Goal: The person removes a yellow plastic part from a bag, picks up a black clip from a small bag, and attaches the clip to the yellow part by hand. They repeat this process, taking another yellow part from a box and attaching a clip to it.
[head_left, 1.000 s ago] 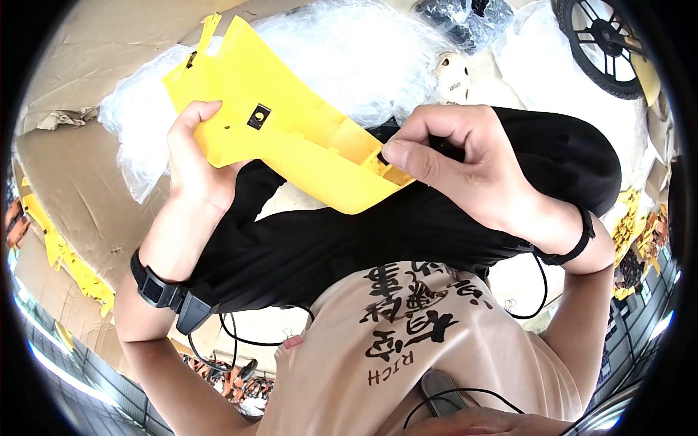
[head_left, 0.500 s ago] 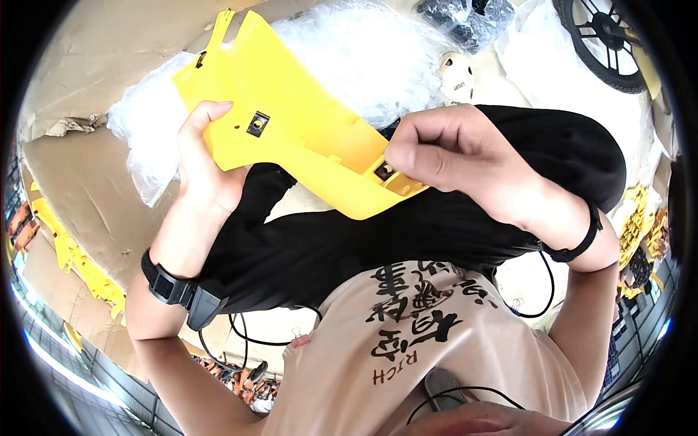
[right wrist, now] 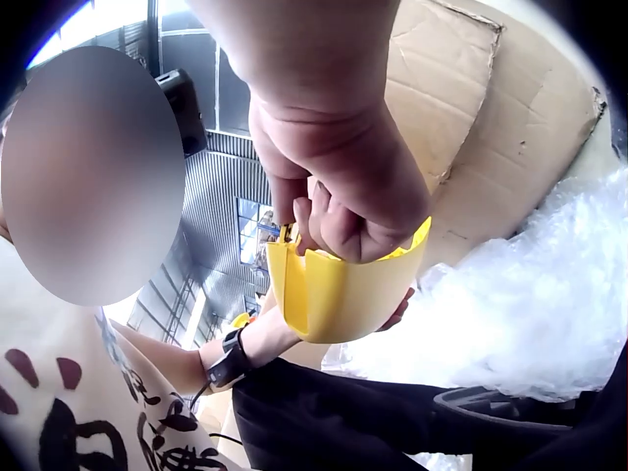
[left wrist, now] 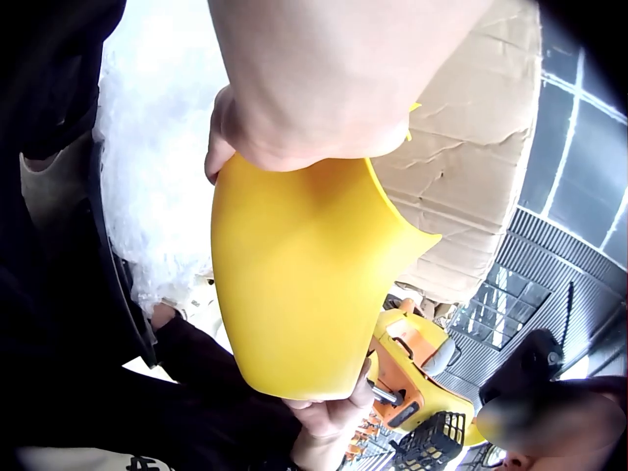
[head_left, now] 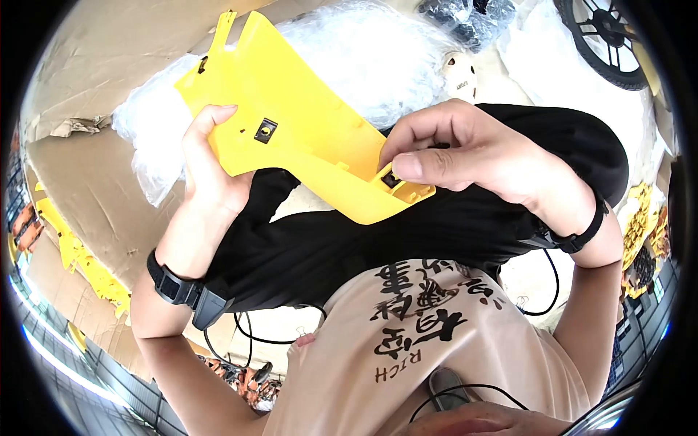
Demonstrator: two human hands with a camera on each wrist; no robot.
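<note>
A curved yellow plastic part (head_left: 305, 94) is held above the lap, its hollow side facing the head camera. My left hand (head_left: 212, 163) grips its left edge, thumb over the inner face. At the narrow right end, my right hand (head_left: 480, 156) pinches the rim with bent fingers, the thumb beside a small black clip (head_left: 390, 179). Another black clip (head_left: 265, 131) sits mid-panel, and a third (head_left: 203, 65) near the upper left. The left wrist view shows the smooth outside of the yellow part (left wrist: 299, 275). In the right wrist view, the fingertips partly hide the rim.
Clear plastic wrapping (head_left: 356, 58) lies beyond the part, cardboard (head_left: 87, 182) to the left. A black spoked wheel (head_left: 607, 33) stands at the upper right. More yellow parts (head_left: 80, 261) lie at the far left. Black-trousered legs are below the part.
The yellow part and left hand have shifted slightly right. The right thumb has moved off the end clip, which now shows, and the right fingers have shifted along the rim.
</note>
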